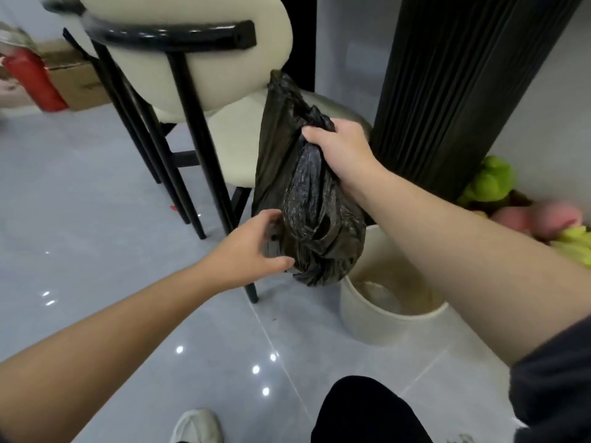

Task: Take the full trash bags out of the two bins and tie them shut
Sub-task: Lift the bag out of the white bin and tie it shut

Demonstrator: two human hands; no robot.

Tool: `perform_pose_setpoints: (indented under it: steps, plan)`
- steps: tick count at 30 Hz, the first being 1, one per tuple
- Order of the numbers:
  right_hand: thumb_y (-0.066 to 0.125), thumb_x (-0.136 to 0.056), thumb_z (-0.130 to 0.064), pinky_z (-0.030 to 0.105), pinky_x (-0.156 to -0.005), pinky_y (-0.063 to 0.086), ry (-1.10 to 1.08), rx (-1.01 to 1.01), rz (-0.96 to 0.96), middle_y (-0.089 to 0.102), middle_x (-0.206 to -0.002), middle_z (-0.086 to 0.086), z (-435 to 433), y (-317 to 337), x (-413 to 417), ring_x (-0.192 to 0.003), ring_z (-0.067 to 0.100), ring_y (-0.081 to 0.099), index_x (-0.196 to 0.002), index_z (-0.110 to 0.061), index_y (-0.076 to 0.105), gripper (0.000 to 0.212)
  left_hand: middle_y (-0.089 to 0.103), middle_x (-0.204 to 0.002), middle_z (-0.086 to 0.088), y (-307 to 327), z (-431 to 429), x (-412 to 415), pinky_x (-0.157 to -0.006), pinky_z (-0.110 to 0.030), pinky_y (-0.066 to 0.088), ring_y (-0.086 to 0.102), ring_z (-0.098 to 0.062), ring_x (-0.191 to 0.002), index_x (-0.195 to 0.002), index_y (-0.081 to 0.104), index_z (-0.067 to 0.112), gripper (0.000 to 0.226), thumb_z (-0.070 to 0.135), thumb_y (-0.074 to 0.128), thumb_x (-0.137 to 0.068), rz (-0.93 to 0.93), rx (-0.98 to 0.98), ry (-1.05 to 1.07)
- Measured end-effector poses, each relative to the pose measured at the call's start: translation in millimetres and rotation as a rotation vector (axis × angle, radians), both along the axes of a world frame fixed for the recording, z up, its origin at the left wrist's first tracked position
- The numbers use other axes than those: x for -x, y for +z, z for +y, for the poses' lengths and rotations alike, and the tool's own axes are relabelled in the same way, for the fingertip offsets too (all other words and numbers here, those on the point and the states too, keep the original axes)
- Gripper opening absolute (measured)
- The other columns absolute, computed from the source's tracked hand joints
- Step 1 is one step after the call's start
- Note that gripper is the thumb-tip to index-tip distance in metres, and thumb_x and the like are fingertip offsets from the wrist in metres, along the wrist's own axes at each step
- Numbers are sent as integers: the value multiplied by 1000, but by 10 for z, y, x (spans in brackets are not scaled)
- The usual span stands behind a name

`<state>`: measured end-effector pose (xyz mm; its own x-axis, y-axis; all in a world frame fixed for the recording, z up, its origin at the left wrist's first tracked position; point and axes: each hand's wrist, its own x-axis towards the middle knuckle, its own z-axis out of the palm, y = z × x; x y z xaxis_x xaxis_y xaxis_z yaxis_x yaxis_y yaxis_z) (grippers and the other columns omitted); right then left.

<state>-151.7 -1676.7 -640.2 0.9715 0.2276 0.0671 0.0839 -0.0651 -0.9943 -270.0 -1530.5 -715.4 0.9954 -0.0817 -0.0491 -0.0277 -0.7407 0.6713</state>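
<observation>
A black trash bag hangs in the air above a white round bin. My right hand is shut on the bag's gathered neck, with a loose strip of plastic sticking up above the fist. My left hand cups the bag's lower left side, fingers curled on the plastic. The bin stands on the floor just below and right of the bag; its inside shows a pale lining, with no black bag in it. Only one bin is in view.
A cream chair with black legs stands right behind the bag. A dark ribbed column rises to the right, with green and pink plush toys at its foot. A red extinguisher and cardboard box sit far left. My shoe rests on grey tiles.
</observation>
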Motion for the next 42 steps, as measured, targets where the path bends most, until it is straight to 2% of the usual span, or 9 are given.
perform_pose_setpoints:
  steps: [8, 14, 17, 20, 28, 31, 34, 37, 42]
  plan:
    - [60, -85, -20, 28, -61, 37, -2, -25, 64, 51, -68, 9, 555, -540, 424, -64, 19, 53, -70, -12, 51, 20, 63, -109, 29, -194, 75, 461, -80, -1, 43, 56, 15, -104, -123, 52, 40, 68, 41, 84, -63, 118, 278, 68]
    - [59, -87, -23, 30, -66, 49, -71, -44, 226, 68, -82, 19, 479, -1217, 645, -78, 28, 67, -82, 3, 60, 27, 65, -98, 5, -496, 174, 532, -80, -26, 49, 60, -13, -94, -91, 58, 26, 7, 28, 51, -92, 198, 70, 236]
    - [59, -85, -24, 32, -66, 47, -78, 42, 243, 64, -75, 17, 394, -1565, 757, -71, 24, 63, -77, 2, 56, 28, 67, -84, -10, -694, 350, 483, -78, -40, 53, 64, -28, -83, -79, 59, 11, 20, 6, 42, -89, 207, 45, 368]
    - [58, -85, -24, 30, -60, 38, -18, 209, 209, 64, -75, 19, 331, -1876, 924, -66, 19, 56, -78, 0, 58, 25, 66, -73, -2, -863, 477, 430, -61, -28, 50, 61, -18, -71, -74, 63, 18, 33, -8, 46, -85, 168, 352, 530]
    - [52, -90, -23, 32, -54, 24, 35, 413, 131, 38, -58, 6, 276, -2159, 1091, -55, 18, 35, -63, -11, 36, 33, 69, -93, 3, -1330, 618, 378, -85, -42, 53, 66, -16, -93, -91, 62, 32, 19, 44, 49, -85, 174, 465, 448]
    - [49, -89, -20, 31, -52, 21, 45, 451, 171, 32, -53, 0, 230, -2245, 1077, -52, 17, 31, -59, -15, 28, 36, 64, -98, 21, -1396, 747, 416, -74, -19, 51, 62, 6, -88, -107, 50, 43, 38, 37, 68, -74, 209, 222, 102]
    - [49, -87, -17, 24, -46, 19, 62, 446, 194, 27, -49, -5, 220, -2285, 1054, -47, 12, 26, -57, -19, 24, 39, 64, -95, 18, -1531, 757, 439, -74, -25, 51, 60, -4, -87, -112, 54, 35, 46, 41, 74, -70, 170, -270, -42]
    - [50, -85, -17, 22, -44, 18, 79, 425, 181, 25, -47, -8, 275, -2273, 1078, -46, 10, 25, -55, -20, 24, 40, 61, -71, 7, -1551, 644, 395, -60, -18, 46, 61, -15, -72, -74, 58, 19, 17, 5, 55, -83, 132, -39, 173]
    - [51, -88, -20, 32, -54, 22, 30, 410, 154, 29, -55, 3, 310, -2225, 1081, -53, 15, 29, -59, -16, 27, 38, 59, -89, 15, -1568, 505, 294, -72, -11, 42, 55, -2, -88, -95, 58, 24, 28, 4, 38, -96, 211, 351, 310]
